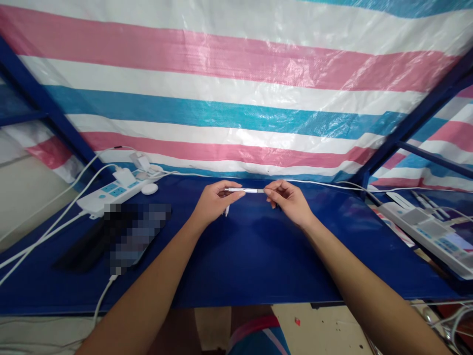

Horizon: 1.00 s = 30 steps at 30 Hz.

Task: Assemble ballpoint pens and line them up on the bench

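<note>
A slim white pen (246, 190) is held level between my two hands, above the blue tabletop (254, 261). My left hand (216, 201) pinches its white barrel between thumb and fingers. From below those fingers pokes a small white piece (226, 211), too small to name. My right hand (290, 199) is closed with thumb and forefinger on the pen's greyish right end. Something small and dark shows under the right fingers, and I cannot make it out.
A white power strip (111, 192) with plugs and cables lies at left, beside a round white disc (150, 189). Nearer is a blurred-out phone (142, 241) on a cable. Another power strip (432, 236) sits right. Blue posts and a striped sheet (236, 113) stand behind.
</note>
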{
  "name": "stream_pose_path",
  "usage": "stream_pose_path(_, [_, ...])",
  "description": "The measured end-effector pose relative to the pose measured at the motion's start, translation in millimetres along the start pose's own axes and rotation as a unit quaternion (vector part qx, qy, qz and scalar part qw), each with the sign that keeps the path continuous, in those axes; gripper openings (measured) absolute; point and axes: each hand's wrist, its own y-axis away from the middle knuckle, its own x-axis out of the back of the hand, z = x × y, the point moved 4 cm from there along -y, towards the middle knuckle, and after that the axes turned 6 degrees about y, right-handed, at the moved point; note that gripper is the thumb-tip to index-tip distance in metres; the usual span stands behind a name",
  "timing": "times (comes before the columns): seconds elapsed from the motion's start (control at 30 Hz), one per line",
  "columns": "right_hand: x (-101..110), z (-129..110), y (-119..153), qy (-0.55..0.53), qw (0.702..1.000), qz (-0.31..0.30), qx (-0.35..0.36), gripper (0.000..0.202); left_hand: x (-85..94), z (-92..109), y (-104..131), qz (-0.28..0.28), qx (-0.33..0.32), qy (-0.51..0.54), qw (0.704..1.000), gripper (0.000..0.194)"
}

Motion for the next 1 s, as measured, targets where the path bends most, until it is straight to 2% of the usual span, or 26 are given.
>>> stream_pose_path(0.17, [-7.1, 4.6, 1.9, -0.018, 1.0, -0.01, -0.002, 0.043, -3.3, -0.1, -0.5, -0.007, 0.002, 0.072, 0.997, 0.042])
stream_pose_path(0.43, [-14.9, 2.6, 3.5, -0.03, 0.999, -0.033, 0.011, 0.04, -9.7, -7.3, 1.3, -0.046, 0.025, 0.031, 0.998, 0.041])
stream_pose_path(0.53, [-18.6, 1.5, 5.9, -0.038, 0.998, -0.058, -0.005, 0.036, -15.1, -4.4, 3.7, -0.067, 0.021, 0.043, 0.997, 0.041])
stream_pose_path(0.63, [-21.3, 1.8, 8.2, -0.034, 0.996, -0.076, -0.026, 0.041, -20.2, -2.0, 5.7, -0.084, 0.027, 0.054, 0.995, 0.041])
stream_pose_path(0.83, [-20.3, -1.2, 7.7, -0.042, 0.998, -0.045, -0.017, 0.04, -21.8, -4.4, 4.3, -0.108, -0.001, 0.041, 0.993, 0.038])
stream_pose_path(1.0, [-22.3, -3.5, 7.8, -0.048, 0.998, -0.037, -0.004, 0.042, -20.2, -8.3, 1.6, -0.091, 0.001, 0.075, 0.993, 0.037])
